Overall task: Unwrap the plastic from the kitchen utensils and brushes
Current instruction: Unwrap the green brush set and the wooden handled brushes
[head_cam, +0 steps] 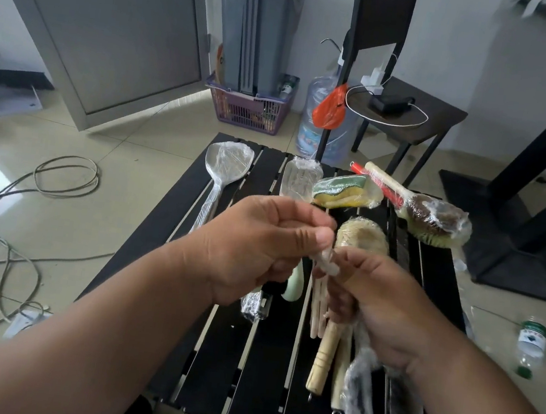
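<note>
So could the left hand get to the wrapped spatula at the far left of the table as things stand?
Probably yes, once freed. The spatula lies alone on the slatted table with nothing over it, just beyond the left hand. But that hand is pinching the plastic strip with the right hand, so it must let go first.

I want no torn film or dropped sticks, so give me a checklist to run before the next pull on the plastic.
1. Left hand pinches the plastic strip: ok.
2. Right hand holds the wooden sticks: ok.
3. Strip's free end found: cannot tell, fingers cover it.
4. Bundle is above the black slatted table: ok.
5. Table room to pull: not ok, the wrapped spatula, sponge and wooden-handled brush lie close.
6. Sticks fully unwrapped: cannot tell.
</note>
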